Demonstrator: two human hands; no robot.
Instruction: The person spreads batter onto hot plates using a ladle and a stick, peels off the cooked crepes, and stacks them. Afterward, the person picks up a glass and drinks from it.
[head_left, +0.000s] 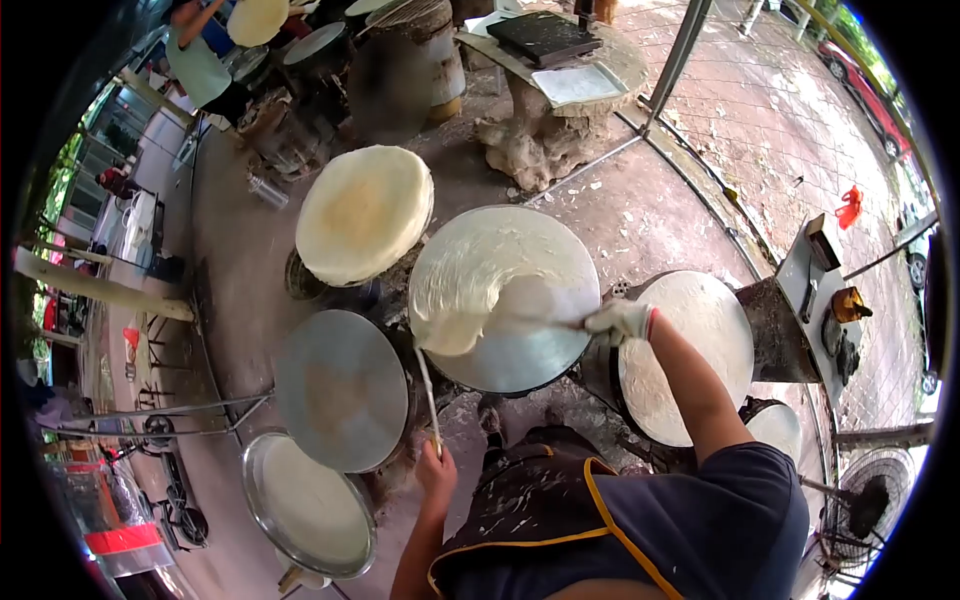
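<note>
My right hand (622, 322), in a pale glove, is closed on the handle of a spreading tool, whose far end is blurred over the middle griddle (530, 355). Pale batter (455, 260) covers the upper and left part of that griddle, with bare metal at the lower right. My left hand (436, 468) grips a thin stick (428, 395) that reaches up to the griddle's lower left edge. To the right is a griddle covered by a pale sheet (685, 350). A stack of round flatbreads (365, 215) sits at the upper left.
An empty griddle (342, 390) stands at the left, above a basin of batter (308, 505). A stone table (625, 75) holds a tray. Another person (200, 65) lifts a round sheet at the upper left. A fan (870, 500) stands at the lower right.
</note>
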